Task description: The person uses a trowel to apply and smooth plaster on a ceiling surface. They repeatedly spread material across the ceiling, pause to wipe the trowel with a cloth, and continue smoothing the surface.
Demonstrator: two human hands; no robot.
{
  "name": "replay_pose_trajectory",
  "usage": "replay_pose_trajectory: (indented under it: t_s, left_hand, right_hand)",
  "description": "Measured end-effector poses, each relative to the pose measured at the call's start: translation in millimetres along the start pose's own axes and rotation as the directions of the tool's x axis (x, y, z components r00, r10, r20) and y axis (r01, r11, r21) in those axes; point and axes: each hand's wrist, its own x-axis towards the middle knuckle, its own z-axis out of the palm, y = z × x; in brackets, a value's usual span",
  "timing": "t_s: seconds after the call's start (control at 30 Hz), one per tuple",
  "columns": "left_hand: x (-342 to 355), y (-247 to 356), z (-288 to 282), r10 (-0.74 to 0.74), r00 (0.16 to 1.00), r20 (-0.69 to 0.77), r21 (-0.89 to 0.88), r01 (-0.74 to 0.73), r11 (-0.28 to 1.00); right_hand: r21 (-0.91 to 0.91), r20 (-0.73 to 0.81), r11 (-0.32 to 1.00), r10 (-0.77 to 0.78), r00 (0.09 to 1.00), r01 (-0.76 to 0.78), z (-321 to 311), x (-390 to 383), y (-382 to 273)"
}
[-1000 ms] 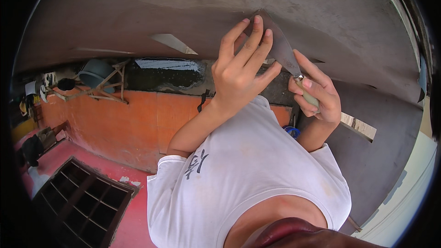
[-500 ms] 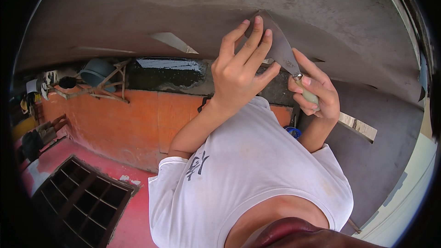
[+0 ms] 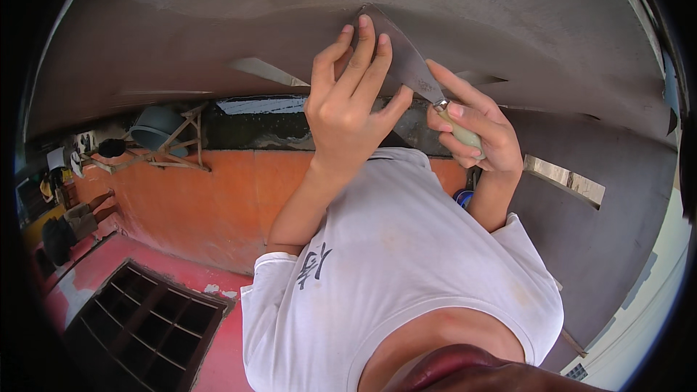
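Observation:
A putty knife [image 3: 412,64] with a broad, tapering metal blade and a pale green handle lies tilted against the grey plastered wall [image 3: 239,0]. My right hand [image 3: 483,131] is closed round its handle, the index finger stretched along toward the blade. Fingers spread, my left hand [image 3: 348,101] rests its fingertips on the blade's flat face near the tip. The blade's wide end meets the wall surface, and part of it is hidden behind my left fingers.
Narrow slot openings [image 3: 566,180] cut through the grey wall. On the left, a grey-blue basin [image 3: 156,128] sits on a wooden frame [image 3: 196,134] beside an orange wall [image 3: 210,192]. A dark barred window [image 3: 145,323] is lower left. Another person [image 3: 69,229] is at the far left.
Both hands and the putty knife have slid left and slightly up across the grey wall. My right hand keeps its grip, and my left fingertips stay on the blade.

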Motion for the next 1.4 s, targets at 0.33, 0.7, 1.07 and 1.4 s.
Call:
replay_pose_trajectory:
  t_s: [0.33, 0.7, 1.07, 1.4]
  left_hand:
    - [6.9, 1.1, -7.1, -0.024, 1.0, 0.001, 0.026, 0.024, 0.999]
    - [6.3, 17.3, 1.3, -0.038, 0.999, -0.005, 0.176, 0.038, 0.984]
    - [2.5, 22.7, 11.0, -0.128, 0.992, 0.02, 0.186, 0.122, 0.975]
    - [-3.5, 23.0, 16.3, -0.042, 0.998, 0.038, 0.133, 0.036, 0.99]
  right_hand:
    - [-0.007, 0.049, 1.0, 0.014, 0.999, -0.014, 3.2, 10.9, -2.5]
    - [0.005, 0.107, 1.0, 0.027, 0.994, -0.028, -15.2, 8.1, -13.3]
    - [-0.086, 0.02, 0.992, 0.096, 0.995, -0.093, -8.4, 18.5, -25.3]
    - [-0.06, -0.016, 0.997, 0.049, 0.999, -0.05, -10.4, 0.2, -14.1]
